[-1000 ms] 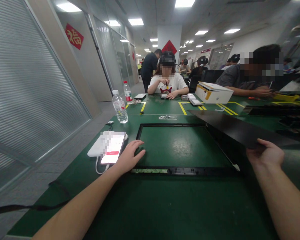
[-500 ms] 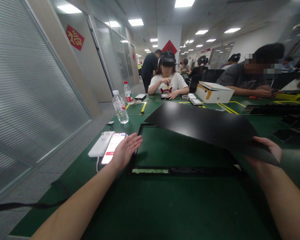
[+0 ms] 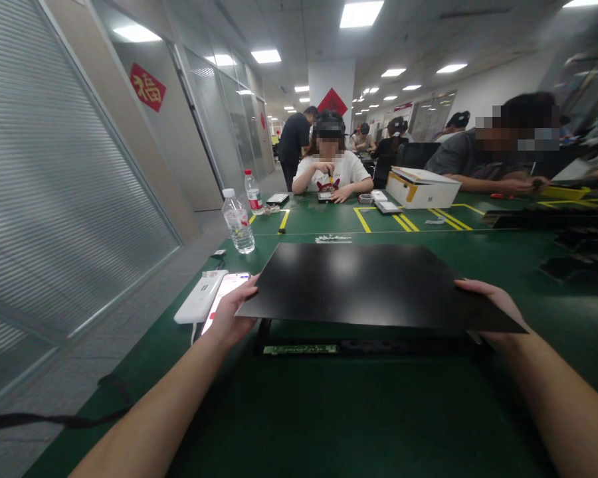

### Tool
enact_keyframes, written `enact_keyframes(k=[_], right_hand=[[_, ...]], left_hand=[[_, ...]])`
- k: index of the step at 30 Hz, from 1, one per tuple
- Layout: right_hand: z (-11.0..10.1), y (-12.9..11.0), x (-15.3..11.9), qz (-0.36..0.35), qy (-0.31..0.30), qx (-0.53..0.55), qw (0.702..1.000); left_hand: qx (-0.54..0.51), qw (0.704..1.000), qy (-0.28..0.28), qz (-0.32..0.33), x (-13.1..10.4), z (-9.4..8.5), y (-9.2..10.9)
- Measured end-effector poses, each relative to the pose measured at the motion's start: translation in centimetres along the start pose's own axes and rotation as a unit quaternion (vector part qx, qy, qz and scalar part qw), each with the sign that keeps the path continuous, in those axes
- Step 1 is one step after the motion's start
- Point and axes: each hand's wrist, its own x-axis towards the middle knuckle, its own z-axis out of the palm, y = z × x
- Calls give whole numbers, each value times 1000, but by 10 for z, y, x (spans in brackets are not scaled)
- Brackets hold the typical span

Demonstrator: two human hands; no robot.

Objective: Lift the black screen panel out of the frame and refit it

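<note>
Between my hands a thin, glossy black panel (image 3: 363,285) is held nearly level above the table. My left hand (image 3: 234,309) grips its left edge, thumb on top and fingers underneath. On the opposite edge my right hand (image 3: 493,305) holds it the same way, the fingers hidden below. Beneath the panel lies a black rectangular frame (image 3: 403,347), mostly covered; its near bar shows a green circuit strip (image 3: 299,349). Just beyond my left wrist, a lit phone (image 3: 224,299) lies next to a white power bank (image 3: 199,297).
Two water bottles, a near one (image 3: 238,222) and a red-capped one (image 3: 254,192), stand at the left. A person (image 3: 333,166) sits across the green table (image 3: 299,425). A white box (image 3: 422,188) is farther back; dark strips (image 3: 548,216) lie at the right.
My left hand, open and free before, has taken hold of the panel's left edge. The panel has shifted left and levelled out over the frame, with my right hand still holding it.
</note>
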Motion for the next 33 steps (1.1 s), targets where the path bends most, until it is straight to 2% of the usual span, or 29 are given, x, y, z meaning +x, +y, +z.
enact_keyframes(k=[3, 6, 8, 12, 19, 27, 33], right_hand=[[2, 1, -4, 75, -26, -23, 997], [0, 2, -2, 98, -85, -25, 991], [-4, 3, 4, 84, -98, -23, 991], [-10, 5, 17, 4, -98, -55, 994], [-8, 5, 18, -11, -27, -66, 997], [-7, 13, 23, -61, -8, -112, 992], [-4, 12, 22, -84, 28, -133, 987]], left_hand=[[8, 1000, -6, 28, 1, -3, 0], [21, 998, -3, 58, 0, -2, 0], [24, 997, 8, 73, -1, 0, 1], [25, 996, 22, 86, -5, 4, 2], [48, 993, 63, 85, -5, 6, 1], [81, 991, 37, 95, -3, 3, -5], [108, 989, 28, 93, -4, 2, -11]])
